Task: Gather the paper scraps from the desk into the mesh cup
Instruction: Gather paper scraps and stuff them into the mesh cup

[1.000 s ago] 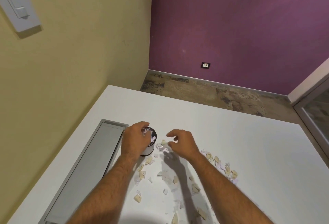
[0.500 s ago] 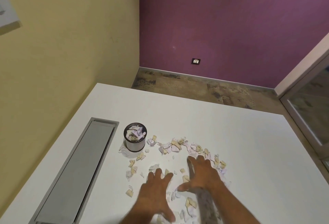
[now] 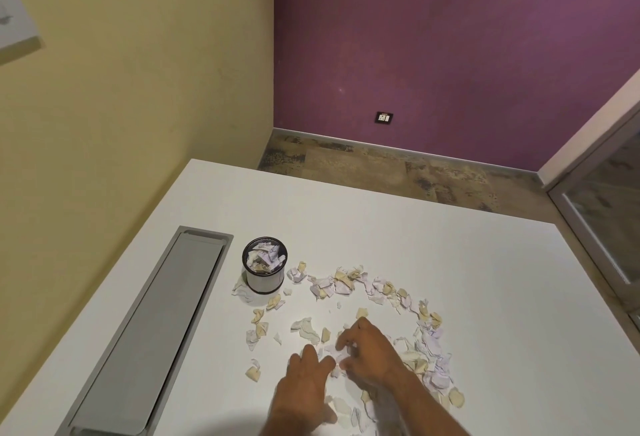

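Yellow wall (image 3: 138,96) left, purple wall (image 3: 450,47) with socket (image 3: 383,118), mottled brown floor (image 3: 381,169), white desk (image 3: 415,245), glass door (image 3: 606,221) right

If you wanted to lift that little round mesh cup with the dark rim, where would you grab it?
Probably around the small round mesh cup's bare side wall, from the left or the far side. It stands upright, its open top is heaped with torn paper scraps, and more scraps crowd its right, so a grip over the rim looks awkward.
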Demonstrator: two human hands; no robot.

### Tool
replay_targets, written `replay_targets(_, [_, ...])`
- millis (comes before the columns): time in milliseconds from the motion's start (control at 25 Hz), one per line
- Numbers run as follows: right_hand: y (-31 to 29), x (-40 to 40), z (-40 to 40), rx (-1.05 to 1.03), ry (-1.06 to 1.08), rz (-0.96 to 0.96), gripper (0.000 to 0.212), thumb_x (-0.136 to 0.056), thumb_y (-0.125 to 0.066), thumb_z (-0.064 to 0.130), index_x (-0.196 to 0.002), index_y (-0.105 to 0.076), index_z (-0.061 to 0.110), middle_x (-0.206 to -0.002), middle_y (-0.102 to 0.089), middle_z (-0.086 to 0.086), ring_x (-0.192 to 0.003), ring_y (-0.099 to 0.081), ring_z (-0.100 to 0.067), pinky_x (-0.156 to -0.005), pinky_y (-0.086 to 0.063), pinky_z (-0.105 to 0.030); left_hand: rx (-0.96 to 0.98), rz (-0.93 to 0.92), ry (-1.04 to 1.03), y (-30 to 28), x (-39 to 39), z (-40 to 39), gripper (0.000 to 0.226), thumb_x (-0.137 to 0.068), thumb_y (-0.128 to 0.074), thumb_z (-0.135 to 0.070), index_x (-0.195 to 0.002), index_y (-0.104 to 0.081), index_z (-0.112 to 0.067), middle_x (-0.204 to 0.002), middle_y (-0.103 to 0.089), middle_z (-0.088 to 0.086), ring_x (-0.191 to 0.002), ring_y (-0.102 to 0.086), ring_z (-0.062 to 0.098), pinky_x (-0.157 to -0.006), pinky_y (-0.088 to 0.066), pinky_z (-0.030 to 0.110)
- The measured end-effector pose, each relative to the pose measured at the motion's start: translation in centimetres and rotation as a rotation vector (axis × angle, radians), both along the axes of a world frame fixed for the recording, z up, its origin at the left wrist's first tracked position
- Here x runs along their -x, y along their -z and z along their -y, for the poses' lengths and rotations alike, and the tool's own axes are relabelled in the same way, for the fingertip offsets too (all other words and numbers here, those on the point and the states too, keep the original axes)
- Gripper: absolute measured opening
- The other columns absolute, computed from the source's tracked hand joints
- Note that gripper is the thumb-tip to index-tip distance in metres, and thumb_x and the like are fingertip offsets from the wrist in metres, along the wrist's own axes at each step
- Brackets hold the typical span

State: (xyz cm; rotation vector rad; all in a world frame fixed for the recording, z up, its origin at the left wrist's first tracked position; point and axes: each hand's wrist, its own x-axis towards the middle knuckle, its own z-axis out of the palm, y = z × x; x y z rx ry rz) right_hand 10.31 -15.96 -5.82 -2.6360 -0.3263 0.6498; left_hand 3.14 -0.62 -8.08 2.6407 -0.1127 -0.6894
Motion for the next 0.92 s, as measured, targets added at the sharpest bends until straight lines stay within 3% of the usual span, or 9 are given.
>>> replay_targets(160, [0.0, 0.1, -0.3, -0.059, 0.038, -0.027, 0.013, -0.075, -0.072, 0.014, -0.084, -0.074, 0.023, -0.098, -0.061, 0.002, -0.088, -0.060, -0.013, -0.076, -0.052, -0.024, 0.198, 0.046, -0.155, 1.0, 0.4, -0.3, 0.035, -0.074, -0.078, -0.034, -0.102, -0.058, -0.030, -0.112, -0.047, -0.008, -0.101, -0.051, 0.013, -0.086, -0.049, 0.028])
replay_targets(280, [-0.1, 0.2, -0.6, -0.039, 0.057, -0.041, 0.012, -0.068, -0.071, 0.011, -0.071, -0.074, 0.022, -0.086, -0.070, 0.002, -0.078, -0.065, -0.013, -0.069, -0.057, -0.028, 0.234, 0.066, -0.252, 0.6, 0.3, -0.5, 0.017, -0.078, -0.075, -0.031, -0.093, -0.069, -0.025, -0.101, -0.058, -0.007, -0.096, -0.060, 0.011, -0.084, -0.047, 0.021])
replay_targets(480, [0.3, 0.4, -1.1, -0.051, 0.120, -0.046, 0.012, -0.061, -0.077, 0.017, -0.066, -0.072, 0.027, -0.074, -0.071, 0.007, -0.064, -0.061, -0.007, -0.051, -0.044, -0.014, 0.276, 0.058, -0.381, -0.1, -0.2, -0.9, 0.014, -0.076, -0.070, -0.025, -0.087, -0.077, -0.029, -0.095, -0.075, -0.010, -0.087, -0.068, 0.004, -0.078, -0.049, 0.012])
replay_targets(640, [0.3, 0.7, -1.5, -0.191, 0.273, -0.066, 0.013, -0.060, -0.080, 0.010, -0.064, -0.074, 0.021, -0.072, -0.074, 0.005, -0.058, -0.060, -0.004, -0.052, -0.048, -0.015, 0.333, 0.030, -0.480, -0.4, -0.5, -2.0, 0.011, -0.072, -0.071, -0.024, -0.075, -0.077, -0.032, -0.082, -0.075, -0.014, -0.076, -0.067, -0.002, -0.074, -0.053, 0.012])
replay_targets(760, [-1.3, -0.3, -2.2, -0.403, 0.434, -0.101, 0.017, -0.060, -0.079, -0.003, -0.062, -0.075, 0.013, -0.068, -0.074, -0.004, -0.056, -0.063, -0.009, -0.051, -0.052, -0.021, 0.472, 0.117, -0.604, -1.9, -1.7, -3.3, 0.018, -0.066, -0.078, -0.019, -0.063, -0.073, -0.036, -0.067, -0.072, -0.018, -0.065, -0.066, -0.007, -0.067, -0.056, 0.017])
replay_targets(920, [-5.0, -3.7, -4.7, -0.669, 0.534, -0.137, 0.014, -0.070, -0.074, -0.010, -0.068, -0.073, 0.003, -0.064, -0.072, -0.012, -0.056, -0.069, -0.019, -0.055, -0.058, -0.031, 0.673, 0.295, -0.744, -6.3, -5.3, -5.6, 0.020, -0.070, -0.084, -0.010, -0.070, -0.077, -0.029, -0.070, -0.074, -0.017, -0.065, -0.070, 0.000, -0.065, -0.059, 0.023])
